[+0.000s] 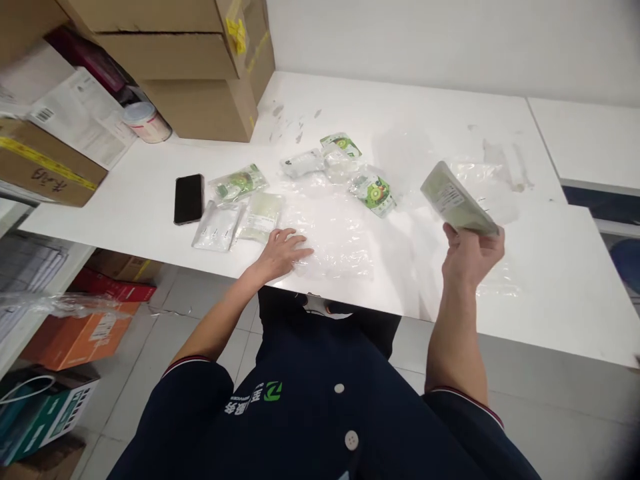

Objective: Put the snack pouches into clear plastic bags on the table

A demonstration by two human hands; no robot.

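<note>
**Held pouch, with loose packs on desk**

Clock centred where you stand, twelve straight ahead. Step in hand, as judged: presenting one pouch singly, the other side steadying clear plastic. The next move would call for a firm hold on the pouch and a light touch on the plastic.

- Left hand [283, 255], eleven o'clock: palm down, fingers spread apart, at the near-left margin of the clear plastic [335, 240], twelve o'clock.
- Right hand [470, 257], between one and two: forearm pointing away from you, fingers clamped on the lower edge of the labelled pouch [453, 199], which tilts above the desk [565, 287].
- White packet [218, 227], between ten and eleven; pale-green packet [260, 217], eleven, just beside it.
- Phone [189, 199], between ten and eleven.
- Kiwi-printed pack [374, 191], between twelve and one.
- Cardboard boxes [195, 107], eleven, farthest.
</note>
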